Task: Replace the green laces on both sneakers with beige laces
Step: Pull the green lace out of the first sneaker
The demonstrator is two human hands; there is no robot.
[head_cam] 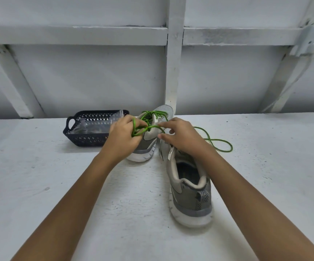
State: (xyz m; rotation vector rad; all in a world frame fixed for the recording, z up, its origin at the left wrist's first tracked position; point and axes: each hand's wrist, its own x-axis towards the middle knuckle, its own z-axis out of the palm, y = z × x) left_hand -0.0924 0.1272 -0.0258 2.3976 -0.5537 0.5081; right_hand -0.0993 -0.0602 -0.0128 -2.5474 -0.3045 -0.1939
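Left hand (123, 136) grips bunched green lace (210, 139). Right hand (180, 136): forefinger tip on strand, grip unclear. Far sneaker (148, 146) between hands, still laced. Near sneaker (190, 194) under right wrist, heel toward wearer. Lace loop lies right of right hand. Dark basket (82, 137) left of left hand.

No readable text, labels, or brands

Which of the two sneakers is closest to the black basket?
The far sneaker, beside the basket, green lace looped over it; the near sneaker stands apart, heel toward the camera.
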